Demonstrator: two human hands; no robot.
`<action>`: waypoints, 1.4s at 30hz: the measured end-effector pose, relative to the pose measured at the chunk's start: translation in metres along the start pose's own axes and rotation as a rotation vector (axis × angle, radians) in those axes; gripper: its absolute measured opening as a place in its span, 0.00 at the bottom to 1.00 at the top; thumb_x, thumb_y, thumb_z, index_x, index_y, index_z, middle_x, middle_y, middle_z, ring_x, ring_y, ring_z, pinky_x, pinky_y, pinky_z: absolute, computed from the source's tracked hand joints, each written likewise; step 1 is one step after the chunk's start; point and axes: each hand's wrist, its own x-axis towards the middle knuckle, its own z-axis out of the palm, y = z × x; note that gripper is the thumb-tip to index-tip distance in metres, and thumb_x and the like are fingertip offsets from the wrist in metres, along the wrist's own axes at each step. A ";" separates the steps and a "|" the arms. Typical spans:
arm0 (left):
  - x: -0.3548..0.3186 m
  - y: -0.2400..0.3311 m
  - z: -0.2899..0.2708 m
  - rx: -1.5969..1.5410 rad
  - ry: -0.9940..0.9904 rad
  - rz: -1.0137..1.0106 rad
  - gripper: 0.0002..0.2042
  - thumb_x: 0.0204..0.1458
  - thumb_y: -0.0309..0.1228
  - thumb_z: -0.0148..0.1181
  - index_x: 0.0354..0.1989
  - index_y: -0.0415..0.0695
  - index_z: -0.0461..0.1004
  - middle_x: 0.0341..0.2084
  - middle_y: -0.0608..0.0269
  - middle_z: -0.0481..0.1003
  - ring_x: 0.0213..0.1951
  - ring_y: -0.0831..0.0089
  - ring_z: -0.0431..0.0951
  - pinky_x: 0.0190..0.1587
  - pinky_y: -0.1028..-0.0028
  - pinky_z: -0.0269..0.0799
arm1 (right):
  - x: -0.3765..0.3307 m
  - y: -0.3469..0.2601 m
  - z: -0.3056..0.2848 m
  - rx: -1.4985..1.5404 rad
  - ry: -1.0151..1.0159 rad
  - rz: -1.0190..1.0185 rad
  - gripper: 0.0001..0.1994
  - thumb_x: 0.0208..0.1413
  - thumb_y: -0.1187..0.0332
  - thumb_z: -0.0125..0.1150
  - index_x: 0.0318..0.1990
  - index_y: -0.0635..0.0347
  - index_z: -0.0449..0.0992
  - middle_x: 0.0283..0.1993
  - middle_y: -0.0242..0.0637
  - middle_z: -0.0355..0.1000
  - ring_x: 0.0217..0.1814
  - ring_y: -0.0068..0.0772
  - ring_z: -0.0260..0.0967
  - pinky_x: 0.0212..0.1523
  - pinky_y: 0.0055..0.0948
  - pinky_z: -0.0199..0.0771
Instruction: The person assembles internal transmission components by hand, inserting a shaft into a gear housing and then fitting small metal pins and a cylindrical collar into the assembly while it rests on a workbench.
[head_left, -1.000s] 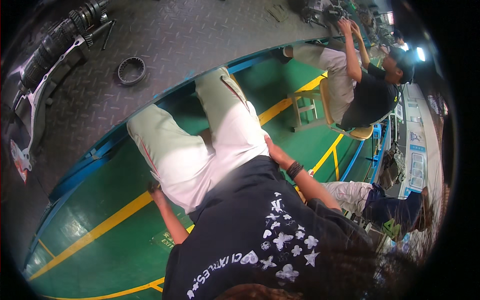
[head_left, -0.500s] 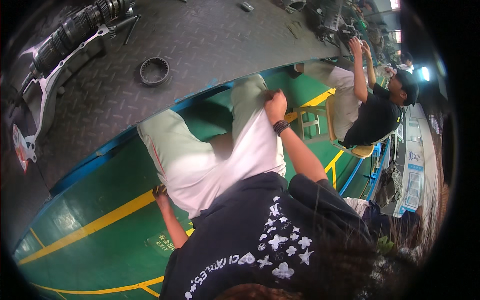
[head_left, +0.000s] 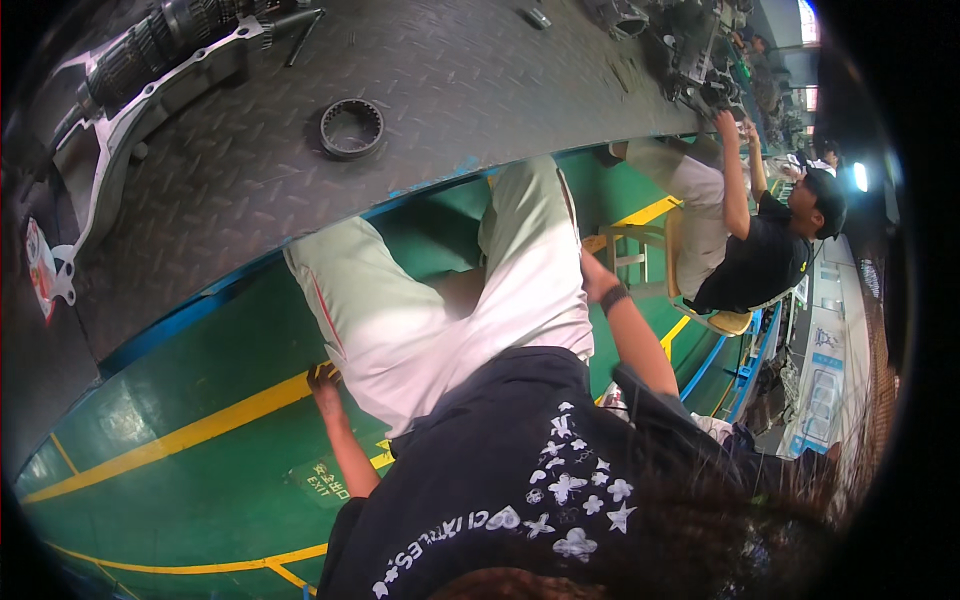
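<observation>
While your left hand (head_left: 322,378) hangs beside your thigh, its grip unreadable, and your right hand is hidden behind your leg, the ring gear (head_left: 351,127) lies untouched on the checker-plate counter (head_left: 480,90); reaching blind risks knocking it off.

Even indoor light, fairly bright. Glare from a lamp (head_left: 859,176) at the right edge, well away from the fingers. Strong fisheye bending, black vignette at the rim. Sheen on the green floor (head_left: 180,400). Hair at the bottom edge blurred.
</observation>
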 end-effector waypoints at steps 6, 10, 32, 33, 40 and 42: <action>0.035 -0.015 0.014 -0.082 -0.027 0.100 0.28 0.68 0.43 0.56 0.73 0.45 0.60 0.52 0.58 0.77 0.48 0.66 0.80 0.50 0.67 0.75 | -0.106 0.129 -0.014 0.320 -0.070 0.084 0.36 0.74 0.39 0.41 0.77 0.58 0.61 0.71 0.41 0.71 0.73 0.40 0.69 0.75 0.38 0.67; 0.061 -0.013 0.023 -0.045 -0.157 0.153 0.30 0.70 0.47 0.55 0.76 0.47 0.59 0.54 0.55 0.78 0.51 0.64 0.81 0.52 0.65 0.77 | -0.131 0.116 0.015 0.424 0.153 0.067 0.37 0.74 0.37 0.37 0.75 0.60 0.63 0.70 0.43 0.72 0.71 0.41 0.71 0.73 0.38 0.70; -0.009 0.029 0.021 -0.042 -0.105 0.123 0.27 0.67 0.43 0.51 0.67 0.34 0.68 0.59 0.48 0.74 0.56 0.57 0.78 0.59 0.62 0.75 | -0.227 0.131 0.017 -0.375 0.430 -0.145 0.11 0.61 0.72 0.57 0.41 0.73 0.78 0.35 0.37 0.80 0.36 0.29 0.72 0.40 0.33 0.74; -0.023 0.033 0.025 -0.064 -0.016 0.102 0.27 0.68 0.42 0.49 0.67 0.33 0.69 0.59 0.48 0.76 0.55 0.58 0.79 0.58 0.60 0.76 | -0.213 0.126 0.011 -0.511 0.410 -0.138 0.15 0.58 0.71 0.59 0.47 0.74 0.80 0.39 0.51 0.83 0.38 0.36 0.79 0.43 0.34 0.77; -0.055 0.066 0.028 0.045 0.040 0.118 0.30 0.68 0.43 0.50 0.71 0.33 0.64 0.65 0.46 0.71 0.61 0.55 0.76 0.65 0.60 0.71 | -0.173 0.087 -0.029 -1.168 0.037 0.162 0.15 0.47 0.66 0.70 0.34 0.74 0.82 0.37 0.68 0.78 0.41 0.66 0.80 0.42 0.51 0.79; -0.066 0.066 0.017 0.033 0.092 0.246 0.31 0.68 0.42 0.51 0.74 0.35 0.61 0.69 0.47 0.67 0.65 0.55 0.73 0.69 0.60 0.67 | -0.172 0.080 -0.038 -1.005 -0.056 0.049 0.15 0.46 0.66 0.74 0.27 0.75 0.80 0.27 0.63 0.77 0.30 0.63 0.79 0.34 0.48 0.78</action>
